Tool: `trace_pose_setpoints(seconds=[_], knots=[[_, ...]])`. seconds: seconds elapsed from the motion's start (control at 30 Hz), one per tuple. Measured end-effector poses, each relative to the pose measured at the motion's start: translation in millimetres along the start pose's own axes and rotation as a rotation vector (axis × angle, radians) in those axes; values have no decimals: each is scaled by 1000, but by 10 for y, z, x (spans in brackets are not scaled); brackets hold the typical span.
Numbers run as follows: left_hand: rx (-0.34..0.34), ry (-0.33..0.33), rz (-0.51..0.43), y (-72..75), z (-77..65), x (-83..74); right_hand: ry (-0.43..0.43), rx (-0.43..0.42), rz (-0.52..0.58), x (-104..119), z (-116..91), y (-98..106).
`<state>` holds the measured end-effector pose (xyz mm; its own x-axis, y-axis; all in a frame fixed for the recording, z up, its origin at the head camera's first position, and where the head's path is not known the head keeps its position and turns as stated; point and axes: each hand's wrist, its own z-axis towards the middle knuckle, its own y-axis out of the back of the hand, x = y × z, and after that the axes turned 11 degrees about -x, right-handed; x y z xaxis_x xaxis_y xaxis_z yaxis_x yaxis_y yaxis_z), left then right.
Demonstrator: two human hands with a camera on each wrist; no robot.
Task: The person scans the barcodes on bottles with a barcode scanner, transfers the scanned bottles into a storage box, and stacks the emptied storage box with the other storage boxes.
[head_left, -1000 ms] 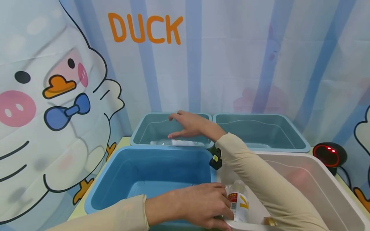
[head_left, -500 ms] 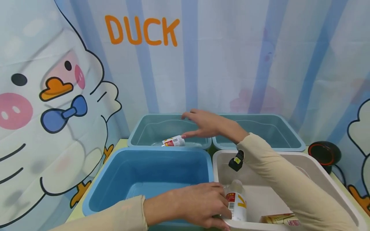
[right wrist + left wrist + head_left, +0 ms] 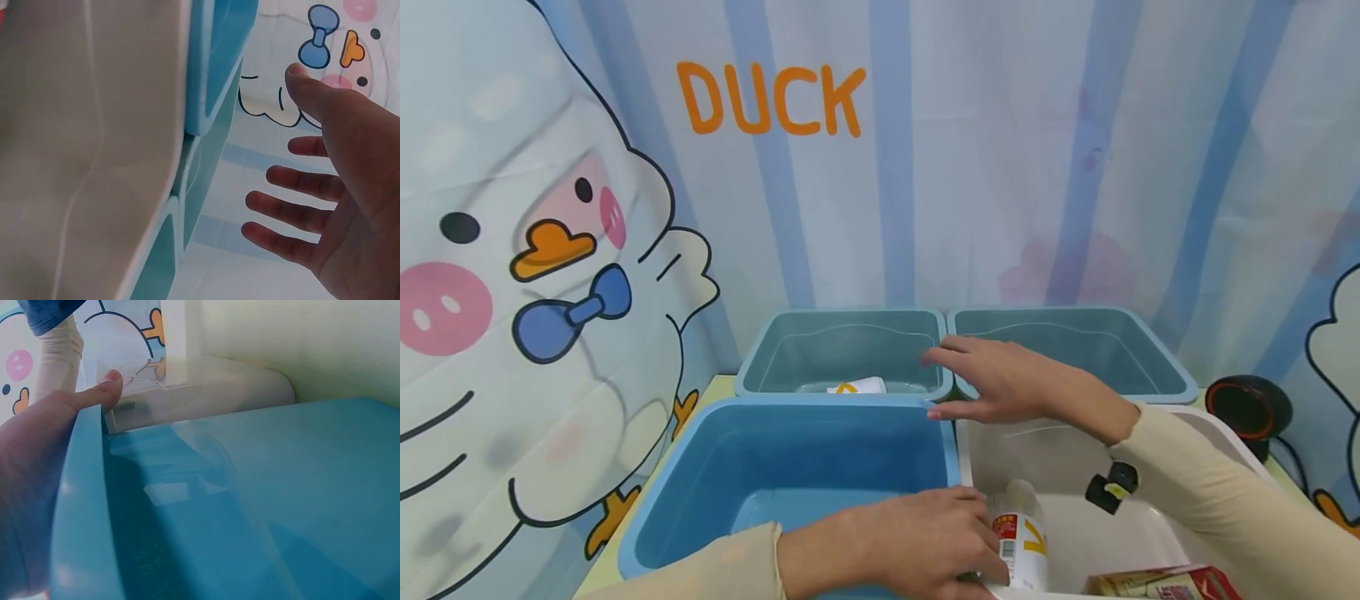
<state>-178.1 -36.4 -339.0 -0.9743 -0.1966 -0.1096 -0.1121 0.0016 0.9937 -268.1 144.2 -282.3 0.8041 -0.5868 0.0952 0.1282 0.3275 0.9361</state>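
Observation:
My right hand [image 3: 1000,379], fingers spread and holding nothing, is above the back edge of the white bin [image 3: 1210,421]; the right wrist view shows its bare palm. My left hand [image 3: 917,533] rests at the rim between the blue bin [image 3: 790,425] and the white bin. Its fingers bend downward beside a clear plastic bottle [image 3: 1026,546] with a white, red and yellow label; contact with the bottle cannot be made out. The left thumb [image 3: 103,394] shows over a blue rim in the left wrist view. Another white-labelled bottle [image 3: 868,385] lies in the back left teal bin [image 3: 842,333], partly hidden.
A red and gold packet [image 3: 1165,582] lies at the front of the white bin. The back right teal bin [image 3: 1075,329] stands behind it. A black rounded device [image 3: 1247,408] with a cable is at the right. A duck-printed curtain [image 3: 970,167] hangs behind.
My right hand has moved right and nearer from over the back left bin, holding nothing. The bottle there shifted, its label turning. My left hand stays in place. More of the packet shows.

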Motion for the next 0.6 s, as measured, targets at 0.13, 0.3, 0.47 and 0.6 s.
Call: trace_pose_setpoints(seconds=[0.13,0.3,0.47,0.6], knots=[[-14,-12,32,-17,3,-8,-35,-8,33,13,-265,33],[-27,-15,37,-19,9,-16,-102,29,110,-11,-561,68],[-44,-30,47,-18,5,-20,-155,104,261,-105,-805,13],[-60,-33,33,-16,-9,-23,-210,169,358,-221,-956,-85]])
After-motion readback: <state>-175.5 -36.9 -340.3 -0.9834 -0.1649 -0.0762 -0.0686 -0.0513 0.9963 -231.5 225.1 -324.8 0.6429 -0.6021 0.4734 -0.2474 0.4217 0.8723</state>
